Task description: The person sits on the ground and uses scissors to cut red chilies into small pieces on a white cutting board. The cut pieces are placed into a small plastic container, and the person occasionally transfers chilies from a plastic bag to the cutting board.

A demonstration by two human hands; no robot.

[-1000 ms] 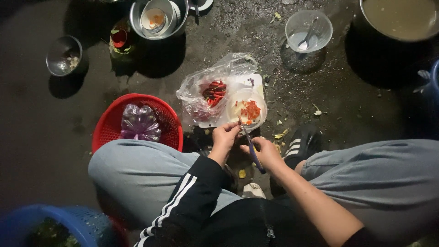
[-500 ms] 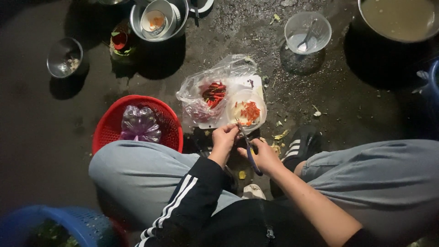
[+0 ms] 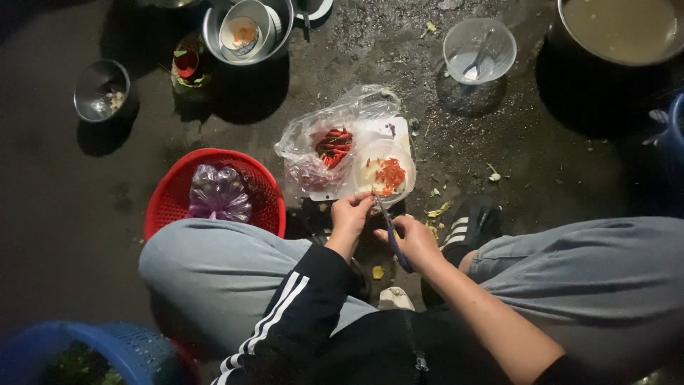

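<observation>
Scissors (image 3: 392, 239): blue-handled, gripped by right hand (image 3: 415, 240)
Left hand (image 3: 350, 214): pinches something small at blade tips, unclear what
Bowl (image 3: 385, 173): holds cut red chili, just beyond both hands

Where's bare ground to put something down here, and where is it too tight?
Free: the dark ground left of the red basket, below the small metal bowl; also the stretch between the clear plastic bowl and the right knee. Crowded: around the white bowl of cut chili, chili bag and both hands.
</observation>
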